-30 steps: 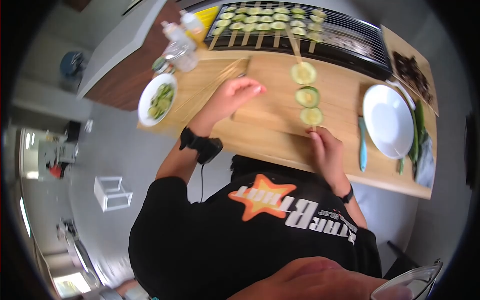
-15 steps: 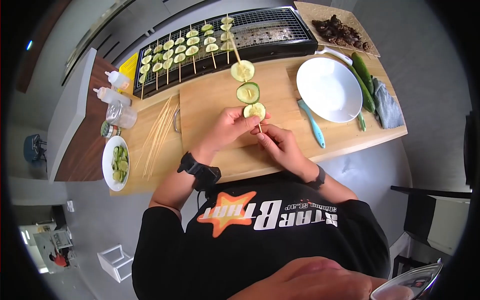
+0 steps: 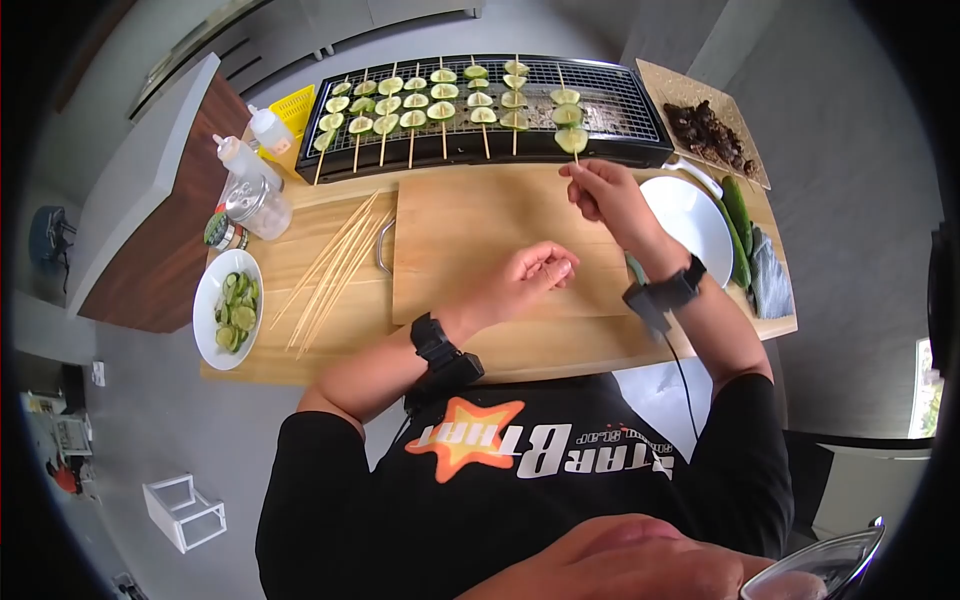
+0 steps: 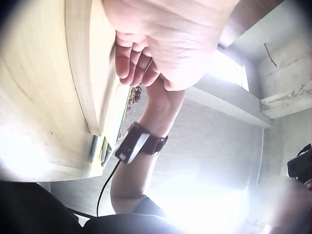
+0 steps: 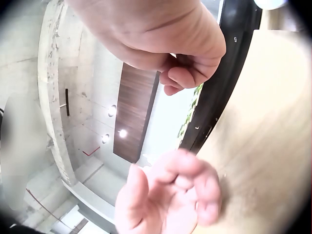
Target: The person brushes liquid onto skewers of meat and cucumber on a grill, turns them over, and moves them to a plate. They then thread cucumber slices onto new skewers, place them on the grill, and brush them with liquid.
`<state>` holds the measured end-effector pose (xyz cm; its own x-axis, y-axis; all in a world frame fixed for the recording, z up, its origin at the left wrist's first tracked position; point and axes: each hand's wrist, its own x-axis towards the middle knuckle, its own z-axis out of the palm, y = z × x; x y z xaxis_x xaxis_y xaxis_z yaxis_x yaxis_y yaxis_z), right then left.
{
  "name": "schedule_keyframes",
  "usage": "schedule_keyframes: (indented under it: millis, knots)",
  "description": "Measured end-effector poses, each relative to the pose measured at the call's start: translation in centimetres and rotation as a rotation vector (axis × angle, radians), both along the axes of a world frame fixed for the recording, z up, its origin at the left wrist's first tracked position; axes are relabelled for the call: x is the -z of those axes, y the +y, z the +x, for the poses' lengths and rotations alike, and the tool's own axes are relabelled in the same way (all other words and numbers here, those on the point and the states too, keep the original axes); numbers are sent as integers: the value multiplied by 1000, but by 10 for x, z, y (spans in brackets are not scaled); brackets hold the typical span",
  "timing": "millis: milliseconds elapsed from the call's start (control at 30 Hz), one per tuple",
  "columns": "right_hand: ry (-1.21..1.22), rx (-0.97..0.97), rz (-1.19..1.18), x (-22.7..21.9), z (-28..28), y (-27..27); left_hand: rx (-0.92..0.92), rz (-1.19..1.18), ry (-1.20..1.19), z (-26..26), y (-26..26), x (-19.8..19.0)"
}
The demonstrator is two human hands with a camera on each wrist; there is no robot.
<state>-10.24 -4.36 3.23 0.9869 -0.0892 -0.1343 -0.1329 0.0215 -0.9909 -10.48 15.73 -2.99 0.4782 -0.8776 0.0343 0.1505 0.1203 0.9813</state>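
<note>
My right hand [image 3: 605, 200] pinches the near end of a wooden skewer with several cucumber slices [image 3: 568, 115], which lies over the right part of the black grill [image 3: 360, 155]. In the right wrist view the right hand's [image 5: 156, 34] fingertips are pressed together; the skewer is hidden there. Above the cutting board [image 3: 460, 220], my left hand [image 3: 530, 280] holds nothing, its fingers loosely bent. The left wrist view shows the left palm [image 4: 170, 44] beyond the board's edge. Other cucumber skewers [image 3: 388, 105] lie in a row across the grill, left of the held one.
Bare skewers [image 3: 335, 265] and a bowl of cucumber slices [image 3: 207, 320] are at the left, below bottles [image 3: 240, 160]. To the right are a white pan [image 3: 690, 215], whole cucumbers [image 3: 738, 215], a grey cloth [image 3: 770, 275] and a board with dark pieces [image 3: 655, 85].
The held skewer has moved away from the body, from above the cutting board to the grill. My left hand touched its nearest slice half a second ago and has let go. The head view has shifted.
</note>
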Motion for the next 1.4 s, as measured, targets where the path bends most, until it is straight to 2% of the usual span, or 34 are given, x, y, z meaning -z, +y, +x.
schedule_keyframes:
  millis: [233,433,533,667,767,900,1133,1233,1333,1400]
  knots:
    - [-5,48,-44,5,73,-11,-5,-18,-16,0,3,1]
    - [141,36,162,1,55,-22,-14,-42,-43,-2,3,4]
    - [126,-23,92,2,30,-24,-18,-33,-41,-1,2,4]
    - [65,40,56,8,23,-29,-17,-26,-72,-1,2,2]
    - [89,59,77,9,31,-22,-9,-36,-75,1,2,2]
    - [3,12,81,28,57,-26,-8,-51,-59,2,2,4]
    - [-17,65,128,24,87,-17,-14,-59,-70,3,-1,6]
    - [15,123,-228,18,81,-17,-16,-56,-39,3,-1,5]
    - [76,41,-354,6,53,-21,-33,-76,-60,2,-2,6]
    - [86,-57,-529,-5,17,-21,-37,-70,-46,2,-3,7]
